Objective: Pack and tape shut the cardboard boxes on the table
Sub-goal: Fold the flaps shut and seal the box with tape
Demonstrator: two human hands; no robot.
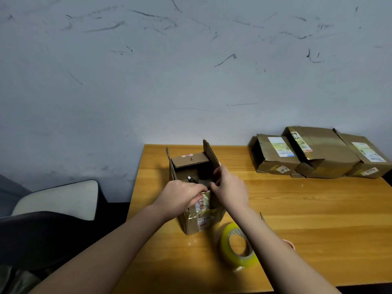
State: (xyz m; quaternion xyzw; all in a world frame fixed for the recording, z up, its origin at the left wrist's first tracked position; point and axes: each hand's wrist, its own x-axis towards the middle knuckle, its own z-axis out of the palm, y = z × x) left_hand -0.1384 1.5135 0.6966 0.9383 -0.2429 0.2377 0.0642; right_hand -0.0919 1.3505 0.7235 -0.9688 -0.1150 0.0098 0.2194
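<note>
Centre of frame: the left hand (182, 193) and right hand (228, 188) each grasp the near flap of the open cardboard box (195, 187). A tape roll (238, 247) lies just below on the table (307, 209).

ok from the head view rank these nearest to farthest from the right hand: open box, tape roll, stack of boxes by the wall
From the right hand:
1. Open box: touching, the hand is at its right flap.
2. Tape roll: on the table nearer the person, below the right forearm.
3. Stack of boxes: far right of the table, against the wall.
</note>
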